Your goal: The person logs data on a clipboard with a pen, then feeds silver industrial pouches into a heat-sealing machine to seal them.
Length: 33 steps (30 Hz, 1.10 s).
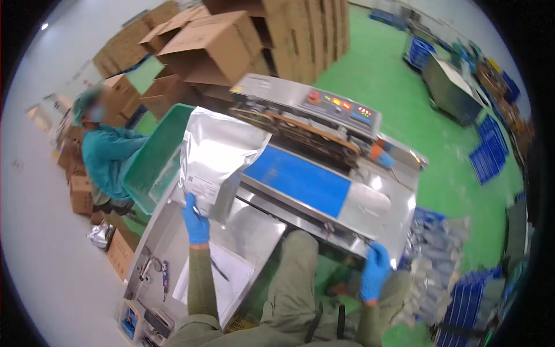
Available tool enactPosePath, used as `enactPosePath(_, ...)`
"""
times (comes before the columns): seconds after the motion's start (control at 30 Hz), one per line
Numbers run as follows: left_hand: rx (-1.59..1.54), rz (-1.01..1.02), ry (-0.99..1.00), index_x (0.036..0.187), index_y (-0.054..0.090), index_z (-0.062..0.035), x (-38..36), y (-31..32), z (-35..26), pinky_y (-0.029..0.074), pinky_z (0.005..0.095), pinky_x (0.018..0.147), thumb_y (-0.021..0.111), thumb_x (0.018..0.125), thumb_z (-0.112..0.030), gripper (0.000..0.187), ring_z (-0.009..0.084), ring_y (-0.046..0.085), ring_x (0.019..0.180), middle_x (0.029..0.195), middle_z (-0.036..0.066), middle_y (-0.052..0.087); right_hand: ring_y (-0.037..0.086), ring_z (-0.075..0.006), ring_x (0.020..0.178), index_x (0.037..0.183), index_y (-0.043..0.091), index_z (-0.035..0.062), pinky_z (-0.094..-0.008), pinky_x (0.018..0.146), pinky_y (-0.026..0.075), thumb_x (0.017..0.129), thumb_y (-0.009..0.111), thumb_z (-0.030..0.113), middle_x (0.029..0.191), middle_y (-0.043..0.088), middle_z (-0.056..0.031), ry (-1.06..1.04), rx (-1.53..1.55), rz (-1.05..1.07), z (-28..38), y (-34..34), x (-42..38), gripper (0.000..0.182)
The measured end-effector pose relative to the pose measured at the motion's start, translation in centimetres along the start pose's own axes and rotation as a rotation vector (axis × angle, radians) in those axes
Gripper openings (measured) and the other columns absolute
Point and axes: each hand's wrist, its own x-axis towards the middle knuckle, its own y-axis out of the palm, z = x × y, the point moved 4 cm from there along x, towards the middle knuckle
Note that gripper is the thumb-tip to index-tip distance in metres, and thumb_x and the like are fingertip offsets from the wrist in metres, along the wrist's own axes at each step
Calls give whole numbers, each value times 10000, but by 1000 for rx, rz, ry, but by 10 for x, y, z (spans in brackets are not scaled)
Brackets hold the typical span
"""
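My left hand (196,222), in a blue glove, is closed on the lower edge of a large silver foil bag (214,151). The bag has a printed white label low on its front and leans at the left end of a blue conveyor belt (300,180). This belt runs along a metal band sealer (306,104) with lit red and green digits on its panel. At the near right corner of the sealer's metal table (378,217), my right hand (376,272), also blue-gloved, touches or nearly touches the edge. Its fingers are too blurred to read.
A green tub (159,150) stands left, with a co-worker (107,150) beside it. Papers (222,274) and a pen lie on the near metal tray. Cardboard boxes (211,46) are stacked behind the sealer. Silver bags (433,260) and blue crates (468,306) are at right.
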Motion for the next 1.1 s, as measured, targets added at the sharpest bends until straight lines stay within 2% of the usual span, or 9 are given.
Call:
enactPosePath(0.13,-174,109,-338,1374,467,9,-132,111,58,492,356,988,569,991,-225,461,200,585,1140,1261,92,581,570,-175,1088,1360,504,-18,-332,978,455,953,634,180,1160,614,-101,80,359,243,49,62,28,471)
enactPosePath(0.33,-246,214,-623,1353,504,-40,-266,218,193,466,345,989,656,942,-191,464,175,559,1151,1257,59,593,503,-78,733,813,664,-20,-283,624,422,970,603,257,744,609,-3,39,335,-185,8,-11,122,324)
enactPosePath(0.5,-132,287,-743,1342,503,-23,-304,228,224,463,339,976,698,898,-112,493,189,556,1140,1235,61,590,459,-101,683,807,624,-91,-321,605,407,976,574,280,683,561,-29,-32,118,-347,-56,-58,162,411)
enactPosePath(0.63,694,-7,54,1352,479,40,-261,213,163,443,314,961,712,879,-113,549,179,555,1074,1231,89,558,435,-100,674,801,625,-105,-334,598,396,984,571,293,655,525,-23,57,136,-415,-48,-52,163,442)
enactPosePath(0.73,433,262,4,1314,507,57,-225,278,124,441,311,954,679,906,-169,497,185,553,1031,1183,106,570,447,-102,674,845,637,-105,-323,603,401,981,579,282,672,534,-20,13,271,-446,-51,-42,167,414)
enactPosePath(0.8,678,499,154,1145,627,59,-191,326,161,477,278,823,641,926,-193,334,130,572,876,1000,105,645,458,-100,681,879,645,-99,-314,607,404,979,580,274,691,543,-17,13,270,-448,-51,-39,166,391)
enactPosePath(0.87,752,791,-211,945,690,52,-157,373,202,454,294,632,635,921,-225,283,104,543,679,765,74,648,469,-88,697,912,658,-74,-298,614,405,975,582,246,720,553,-8,15,275,-402,-40,-38,168,335)
enactPosePath(0.97,918,751,80,813,693,40,-139,366,229,390,312,522,650,898,-209,266,89,488,559,610,32,593,459,-76,694,854,646,-50,-285,607,396,968,591,222,712,541,2,-32,281,-356,-27,-40,171,300)
enactPosePath(1.1,735,556,-104,752,697,13,-123,321,260,405,284,531,686,856,-157,200,73,499,586,597,-4,570,432,-69,619,727,586,-22,-282,550,370,952,612,204,628,494,18,-10,221,-265,-23,-28,180,320)
